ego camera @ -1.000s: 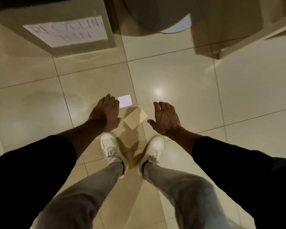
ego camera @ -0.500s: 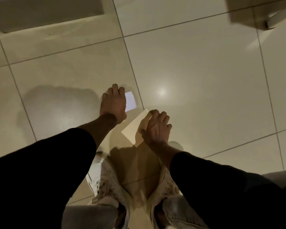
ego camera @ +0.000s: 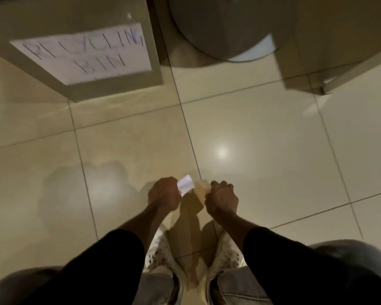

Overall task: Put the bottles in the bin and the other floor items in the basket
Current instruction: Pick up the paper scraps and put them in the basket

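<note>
Two hands: both low over the tiled floor point(ego camera: 262, 133), side by side, just ahead of the white shoes point(ego camera: 161, 254).
Left hand point(ego camera: 164, 195): curled closed, pinching a small white card point(ego camera: 185, 185) that sticks up from its fingers.
Right hand point(ego camera: 221, 200): closed into a loose fist around the upper edge of a tan paper piece point(ego camera: 199, 194); the rest of that piece hangs between the two hands.
Card and paper: just beside each other, touching or nearly so; whether they clear the floor cannot be told because of blur.
Recycling bin point(ego camera: 79, 16): far from the hands, up and to the left of them, with a handwritten sign point(ego camera: 86, 52) reading "RECYCLING BIN" on its side.
Round grey container point(ego camera: 229, 25): just right of the recycling bin, well apart from the hands; blurred, so whether it is the basket cannot be told.
Sleeves point(ego camera: 101, 267): dark, covering both forearms down to near the wrists.
Floor near the hands: glossy, with one bright light reflection above and right of them.
</note>
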`<state>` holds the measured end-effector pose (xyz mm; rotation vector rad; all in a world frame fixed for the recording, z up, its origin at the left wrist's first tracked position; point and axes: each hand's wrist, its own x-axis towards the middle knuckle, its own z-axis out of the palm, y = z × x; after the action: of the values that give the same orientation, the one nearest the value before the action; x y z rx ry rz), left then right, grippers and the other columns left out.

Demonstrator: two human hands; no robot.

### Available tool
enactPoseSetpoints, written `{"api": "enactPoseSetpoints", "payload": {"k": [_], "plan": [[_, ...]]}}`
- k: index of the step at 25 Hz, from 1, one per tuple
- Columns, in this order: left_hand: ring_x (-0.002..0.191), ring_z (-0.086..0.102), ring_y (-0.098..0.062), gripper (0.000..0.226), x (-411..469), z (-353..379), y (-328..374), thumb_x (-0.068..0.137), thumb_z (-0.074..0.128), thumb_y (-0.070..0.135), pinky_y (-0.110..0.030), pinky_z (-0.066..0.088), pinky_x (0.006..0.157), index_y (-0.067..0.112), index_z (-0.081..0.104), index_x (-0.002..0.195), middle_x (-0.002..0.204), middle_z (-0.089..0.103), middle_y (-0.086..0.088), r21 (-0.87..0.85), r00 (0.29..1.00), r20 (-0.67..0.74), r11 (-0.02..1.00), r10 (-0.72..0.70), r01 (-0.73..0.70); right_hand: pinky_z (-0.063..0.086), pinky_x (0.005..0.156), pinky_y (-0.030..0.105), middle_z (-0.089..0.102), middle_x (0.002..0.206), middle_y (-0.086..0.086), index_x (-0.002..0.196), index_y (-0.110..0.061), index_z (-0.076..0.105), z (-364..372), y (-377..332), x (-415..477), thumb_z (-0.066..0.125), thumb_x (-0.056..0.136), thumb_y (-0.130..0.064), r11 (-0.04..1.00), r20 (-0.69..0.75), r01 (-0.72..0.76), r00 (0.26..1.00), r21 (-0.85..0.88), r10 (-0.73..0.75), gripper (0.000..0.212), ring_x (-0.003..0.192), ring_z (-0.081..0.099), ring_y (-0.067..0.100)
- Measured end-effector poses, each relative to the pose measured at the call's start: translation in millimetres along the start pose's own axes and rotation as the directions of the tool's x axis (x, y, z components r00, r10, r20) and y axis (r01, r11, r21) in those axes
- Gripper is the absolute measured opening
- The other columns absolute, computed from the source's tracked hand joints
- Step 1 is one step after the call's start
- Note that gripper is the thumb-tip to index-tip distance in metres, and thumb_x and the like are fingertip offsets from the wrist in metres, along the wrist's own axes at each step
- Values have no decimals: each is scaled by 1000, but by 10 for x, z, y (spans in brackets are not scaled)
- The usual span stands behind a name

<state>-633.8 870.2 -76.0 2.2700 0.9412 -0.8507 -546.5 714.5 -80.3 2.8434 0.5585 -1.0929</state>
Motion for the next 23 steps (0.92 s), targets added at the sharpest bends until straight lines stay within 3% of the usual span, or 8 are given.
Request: {"api": "enactPoseSetpoints", "payload": {"k": [4, 7, 10, 13, 15, 18, 23], "plan": [[112, 67, -33, 24, -1050, -722, 162, 94, 69, 31, -36, 50, 81, 20, 67, 114, 117, 70, -5, -66, 995, -91, 997, -37, 31, 44, 66, 33, 63, 109, 4, 118, -17, 59, -936, -70, -908, 58, 98, -21, 995, -76, 85, 993, -60, -89, 21, 107, 54, 25], [106, 68, -34, 13, -1705, -1295, 287, 93, 68, 31, -35, 46, 73, 20, 62, 100, 110, 71, -5, -87, 990, -123, 994, -70, 59, 44, 67, 33, 64, 109, 3, 119, -18, 59, -1588, -133, -1526, 57, 99, -21, 991, -109, 117, 986, -65, -123, 21, 106, 56, 24], [101, 67, -36, 20, -2354, -1895, 422, 96, 63, 28, -33, 42, 71, 23, 48, 84, 107, 70, -7, -144, 991, -97, 986, -98, 83, 41, 65, 32, 64, 110, 3, 120, -17, 56, -2258, -212, -2173, 52, 102, -23, 990, -131, 134, 982, -44, -139, 20, 105, 57, 24], [107, 67, -34, 8, -2885, -2368, 483, 97, 60, 27, -34, 45, 74, 19, 59, 99, 114, 71, -7, -216, 990, -86, 972, -109, 88, 41, 65, 32, 63, 109, 2, 119, -17, 54, -2827, -297, -2723, 48, 102, -24, 988, -145, 148, 978, -34, -151, 19, 103, 58, 23], [110, 67, -33, 15, -3155, -2634, 542, 97, 61, 31, -33, 48, 77, 20, 65, 107, 119, 71, -5, -249, 986, -101, 963, -130, 102, 42, 65, 31, 63, 109, 0, 119, -19, 55, -3146, -339, -3000, 47, 101, -22, 988, -159, 153, 975, -30, -156, 20, 101, 58, 22], [112, 66, -32, 19, -3514, -3091, 685, 94, 69, 34, -31, 47, 78, 20, 70, 107, 121, 71, -2, -346, 978, -128, 931, -167, 114, 42, 65, 30, 65, 109, -2, 122, -21, 58, -3644, -375, -3359, 49, 101, -23, 986, -187, 161, 968, -46, -167, 22, 99, 61, 20], [109, 68, -33, 20, -3807, -3622, 905, 97, 67, 29, -35, 52, 82, 15, 70, 110, 117, 73, -5, -358, 980, -176, 933, -95, 26, 43, 64, 29, 71, 105, -5, 118, -26, 65, -4334, -369, -3666, 52, 102, -31, 990, -268, 141, 953, -12, -139, 21, 91, 68, 21]]}}
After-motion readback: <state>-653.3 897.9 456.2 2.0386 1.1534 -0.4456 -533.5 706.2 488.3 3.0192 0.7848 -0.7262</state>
